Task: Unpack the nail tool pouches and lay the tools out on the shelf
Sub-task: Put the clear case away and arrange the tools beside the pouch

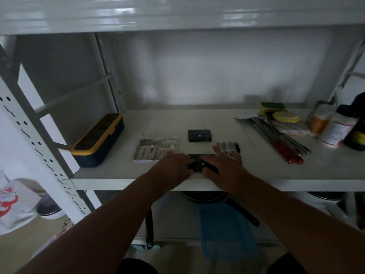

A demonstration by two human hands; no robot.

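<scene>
Your flat white shelf [256,171] carries everything. At its front edge lies a black rectangular pouch [199,162]; your left hand [173,165] and right hand [225,165] press it, fingers straight, grasping nothing. Behind it, metal tools [228,147] lie in a row.

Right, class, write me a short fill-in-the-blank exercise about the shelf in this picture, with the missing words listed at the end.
1. Both hands rest on the black snap-button pouch at the ____ edge of the white shelf.
2. A second black pouch lies ____ it, snapped closed.
3. The open silver metal tool case lies to the ____ of the left hand.
4. The small metal tools lie in a row by the fingers of the ____ hand.

Missing words: front; behind; left; right
</scene>
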